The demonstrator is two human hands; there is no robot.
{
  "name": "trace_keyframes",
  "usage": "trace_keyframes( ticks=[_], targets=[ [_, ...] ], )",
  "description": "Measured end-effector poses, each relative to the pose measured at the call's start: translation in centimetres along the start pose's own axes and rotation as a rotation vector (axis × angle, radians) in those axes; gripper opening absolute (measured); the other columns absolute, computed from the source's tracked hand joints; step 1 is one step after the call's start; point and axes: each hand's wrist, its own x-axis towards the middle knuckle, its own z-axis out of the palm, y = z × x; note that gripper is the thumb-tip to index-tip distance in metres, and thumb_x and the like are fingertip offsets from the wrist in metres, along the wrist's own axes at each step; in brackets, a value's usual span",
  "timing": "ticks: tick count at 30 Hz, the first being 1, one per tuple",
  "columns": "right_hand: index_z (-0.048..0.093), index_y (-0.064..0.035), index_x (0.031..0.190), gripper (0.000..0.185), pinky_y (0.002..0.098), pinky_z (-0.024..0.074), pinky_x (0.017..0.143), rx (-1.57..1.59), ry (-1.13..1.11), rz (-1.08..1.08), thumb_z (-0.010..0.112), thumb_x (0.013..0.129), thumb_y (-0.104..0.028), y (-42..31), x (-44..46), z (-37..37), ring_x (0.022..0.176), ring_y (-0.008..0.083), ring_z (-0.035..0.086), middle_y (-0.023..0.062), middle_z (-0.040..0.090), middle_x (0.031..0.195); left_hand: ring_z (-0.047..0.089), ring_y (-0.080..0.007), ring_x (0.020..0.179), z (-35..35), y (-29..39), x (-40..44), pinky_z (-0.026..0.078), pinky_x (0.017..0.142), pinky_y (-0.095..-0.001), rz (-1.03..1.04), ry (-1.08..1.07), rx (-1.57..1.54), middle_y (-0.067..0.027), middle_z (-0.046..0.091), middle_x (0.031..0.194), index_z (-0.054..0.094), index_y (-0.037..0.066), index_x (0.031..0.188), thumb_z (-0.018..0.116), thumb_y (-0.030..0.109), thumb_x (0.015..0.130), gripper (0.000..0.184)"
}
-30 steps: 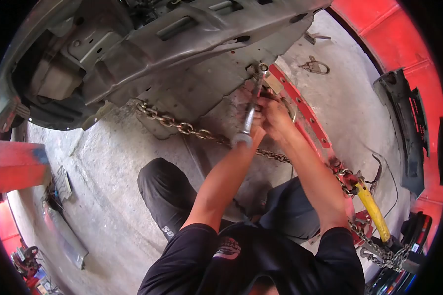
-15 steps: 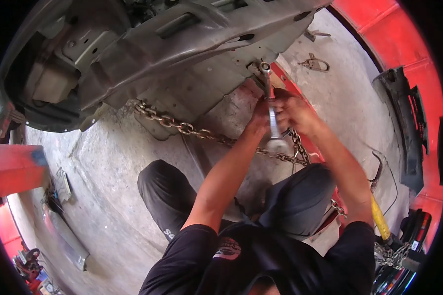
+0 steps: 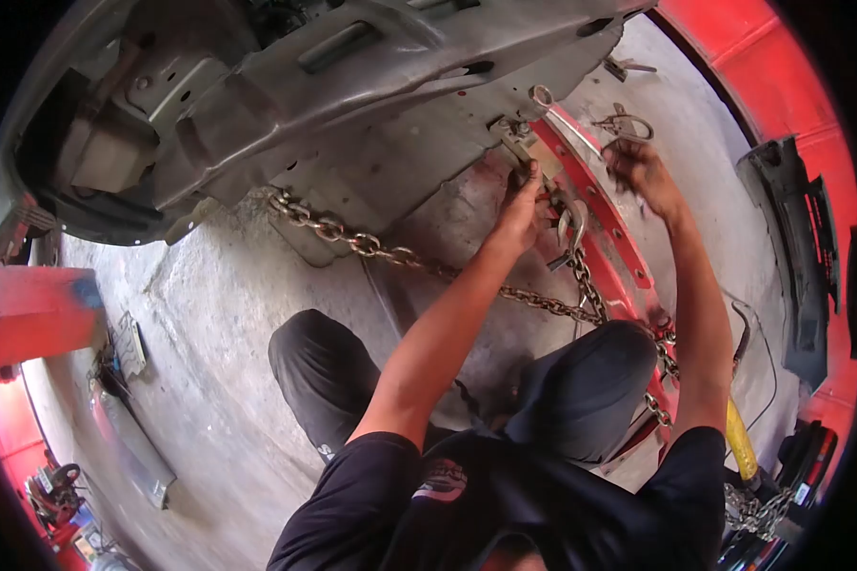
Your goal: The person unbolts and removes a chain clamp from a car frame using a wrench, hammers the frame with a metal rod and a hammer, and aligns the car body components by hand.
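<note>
In my right hand (image 3: pixel 641 174) is a metal wrench (image 3: pixel 573 128), its ring end pointing up and left over the top of a red perforated beam (image 3: pixel 595 205). My left hand (image 3: pixel 522 205) is at the metal clamp (image 3: pixel 516 147) on the lower edge of the grey car body (image 3: pixel 352 143); its fingers are partly hidden. Just right of that hand, a hook (image 3: pixel 573 226) hangs with a chain (image 3: pixel 586 276) running down from it. A second, rusty chain (image 3: pixel 362 243) crosses below the body and passes behind my left forearm.
A loose clamp with a ring (image 3: pixel 628 124) lies on the floor beyond the beam. Black trim parts (image 3: pixel 790 257) stand at the right by a red wall (image 3: pixel 767 67). A yellow bar (image 3: pixel 739 443) is at lower right, a grey panel (image 3: pixel 133 447) at lower left.
My right hand has moved right and away from my left, taking the wrench off the clamp area. The hook and clamp are now more exposed.
</note>
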Motion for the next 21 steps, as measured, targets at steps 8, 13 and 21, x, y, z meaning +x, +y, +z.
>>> trace_keyframes(
  ticks=[8, 13, 21],
  targets=[
    [0.061, 0.0027, 0.107, 0.025, 0.0292, 0.0534, 0.050, 0.696, 0.082, 0.252, 0.061, 0.095, -0.019, -5.1, -7.0, 10.7, 0.051, 0.0167, 0.061, 0.0087, 0.067, 0.076, 0.064, -0.0232, 0.100, -2.5, -1.8, 2.0, 0.053, 0.084, -0.0406, 0.086, -0.128, -0.059, -0.0061, 0.063, 0.108, 0.050, 0.016, 0.130, 0.059, 0.053, 0.096, 0.051],
    [0.058, 0.0049, 0.115, 0.026, 0.0320, 0.0559, 0.052, 0.920, 0.119, 0.172, 0.058, 0.093, -0.010, -3.7, -5.7, 16.4, 0.057, 0.0213, 0.064, 0.0130, 0.067, 0.085, 0.056, -0.0218, 0.056, -1.0, 0.6, -1.2, 0.052, 0.053, -0.0397, -0.126, -0.519, -0.469, -0.0054, 0.065, 0.096, 0.054, 0.011, 0.124, 0.053, 0.054, 0.098, 0.051],
    [0.048, -0.0038, 0.111, 0.019, 0.0555, 0.0588, 0.072, 1.311, 0.055, 0.246, 0.042, 0.093, -0.001, -7.6, -1.4, 21.2, 0.076, 0.0396, 0.065, 0.0164, 0.058, 0.097, 0.062, -0.0214, 0.069, -2.1, -0.5, -0.3, 0.055, 0.060, -0.0382, 0.280, -0.295, -0.689, -0.0082, 0.066, 0.095, 0.055, 0.011, 0.122, 0.058, 0.050, 0.096, 0.048]
  ],
)
